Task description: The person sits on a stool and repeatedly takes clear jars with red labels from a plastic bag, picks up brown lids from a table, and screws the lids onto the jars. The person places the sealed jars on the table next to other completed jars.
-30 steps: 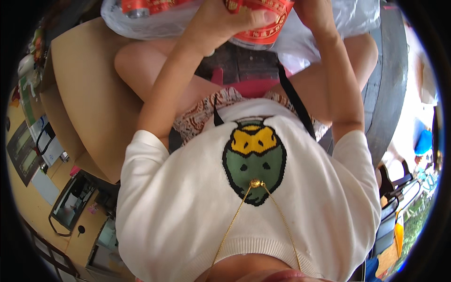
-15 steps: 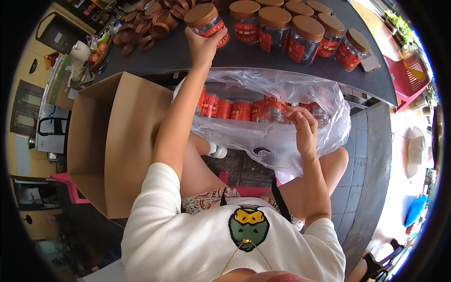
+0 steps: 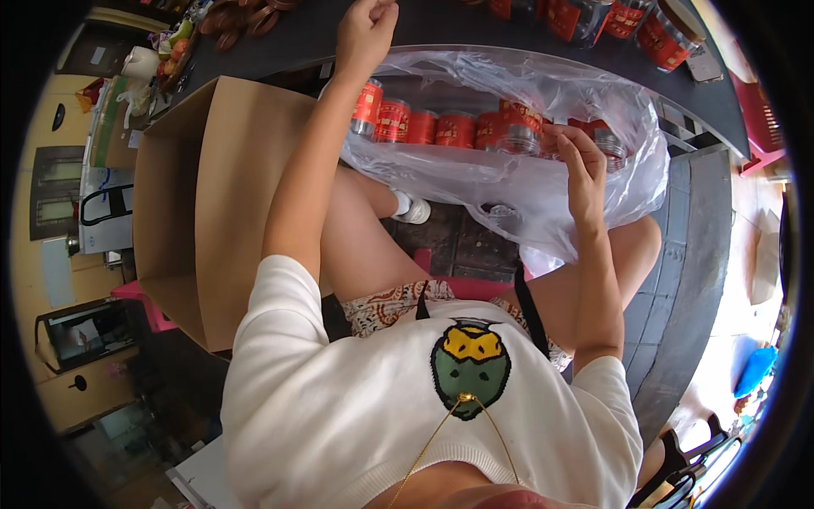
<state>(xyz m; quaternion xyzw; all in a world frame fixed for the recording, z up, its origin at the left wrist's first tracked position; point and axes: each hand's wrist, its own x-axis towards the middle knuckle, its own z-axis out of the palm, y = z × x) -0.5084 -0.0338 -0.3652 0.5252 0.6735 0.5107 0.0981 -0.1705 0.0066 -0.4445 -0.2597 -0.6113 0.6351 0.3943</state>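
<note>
My left hand (image 3: 367, 41) is at the upper edge of view over the dark table, its fingers curled; the top of the hand is cut off, and I cannot make out what it grips, if anything. My right hand (image 3: 583, 174) reaches into the clear plastic bag (image 3: 623, 102), fingers bent together against the right side of a clear jar (image 3: 520, 127) with a red label. That jar shows no lid and sits in front of a row of similar jars (image 3: 455, 130) in the bag.
An open cardboard box (image 3: 246, 170) stands at my left. On the dark table (image 3: 458, 25) are brown lids (image 3: 242, 19) at far left and lidded jars (image 3: 670, 34) at far right. A pink stool (image 3: 475, 288) shows beneath me, beside my white shoe (image 3: 413, 209).
The view has tilted down, so the table has slid upward. The brown-lidded jar that my left hand held is out of view. My right hand stays by the same jar.
</note>
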